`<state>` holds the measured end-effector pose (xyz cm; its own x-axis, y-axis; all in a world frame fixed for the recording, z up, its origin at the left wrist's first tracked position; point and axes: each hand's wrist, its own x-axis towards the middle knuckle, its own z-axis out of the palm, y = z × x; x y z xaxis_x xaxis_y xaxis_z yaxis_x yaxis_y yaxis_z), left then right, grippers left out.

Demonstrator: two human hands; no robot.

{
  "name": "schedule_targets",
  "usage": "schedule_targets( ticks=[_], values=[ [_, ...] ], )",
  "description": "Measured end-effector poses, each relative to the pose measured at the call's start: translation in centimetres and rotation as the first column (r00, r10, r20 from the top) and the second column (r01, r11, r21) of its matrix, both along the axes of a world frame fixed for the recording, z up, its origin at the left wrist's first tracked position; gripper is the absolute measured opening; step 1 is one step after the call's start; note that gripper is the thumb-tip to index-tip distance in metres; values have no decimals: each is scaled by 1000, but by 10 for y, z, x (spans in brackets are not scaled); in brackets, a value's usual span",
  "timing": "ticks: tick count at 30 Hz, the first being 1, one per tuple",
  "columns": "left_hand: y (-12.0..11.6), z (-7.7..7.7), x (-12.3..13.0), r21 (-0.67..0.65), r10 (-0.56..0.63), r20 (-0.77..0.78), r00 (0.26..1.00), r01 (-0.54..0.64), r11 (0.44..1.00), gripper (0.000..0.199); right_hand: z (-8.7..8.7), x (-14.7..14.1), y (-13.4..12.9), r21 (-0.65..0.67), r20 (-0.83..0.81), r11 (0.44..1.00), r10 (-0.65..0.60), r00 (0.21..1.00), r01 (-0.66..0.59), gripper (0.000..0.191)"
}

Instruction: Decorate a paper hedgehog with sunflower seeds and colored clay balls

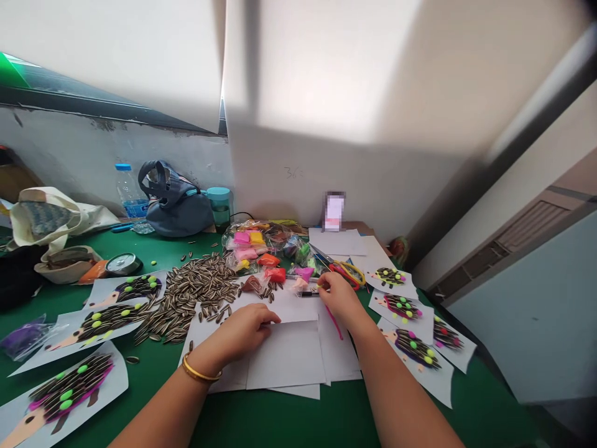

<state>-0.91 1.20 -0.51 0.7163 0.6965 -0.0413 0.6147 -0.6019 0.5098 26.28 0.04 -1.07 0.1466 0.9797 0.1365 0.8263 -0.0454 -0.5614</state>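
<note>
My left hand (252, 330), with a gold bangle at the wrist, rests over the blank white paper (289, 354), fingers loosely extended near the sheet's top edge. My right hand (340, 302) is farther forward, its thumb and fingertips pinched together beside a black pen (308, 294) and a peach clay packet (299, 285). What the pinch holds, if anything, is too small to make out. Under that hand a thin magenta strip (334, 323) lies on the paper. A pile of striped sunflower seeds (186, 298) spreads left of the paper, some seeds on the sheets.
Finished-looking hedgehog pictures (96, 320) lie at left, with others (415, 348) at right. Bagged coloured clay (256, 239), scissors (321, 254) and yellow-handled scissors (354, 274) sit behind. A blue bag (180, 211), bottle (130, 193), tin (124, 264) and phone (334, 211) stand near the wall.
</note>
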Motion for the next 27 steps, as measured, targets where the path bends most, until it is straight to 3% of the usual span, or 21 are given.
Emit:
schedule_targets(
  ticks=[6,12,18,23,27],
  values=[
    [1,-2,0,18,14,5,1000,-14,1000,35,5,-10,-5,-3,-38,1000,22,999,-22,12],
    [1,-3,1,54,22,-9,1000,-21,998,35,-9,-14,2,103,-79,989,111,991,-103,12],
    [0,-2,1,66,17,-5,1000,-17,998,34,-14,-16,12,255,-33,964,89,996,-78,34],
    [0,-4,2,77,23,-4,1000,-22,997,34,-11,-23,13,167,157,978,101,982,-127,44],
    [0,-4,2,73,26,4,1000,-26,997,34,-6,-28,7,75,255,993,65,965,-87,46]
  ],
)
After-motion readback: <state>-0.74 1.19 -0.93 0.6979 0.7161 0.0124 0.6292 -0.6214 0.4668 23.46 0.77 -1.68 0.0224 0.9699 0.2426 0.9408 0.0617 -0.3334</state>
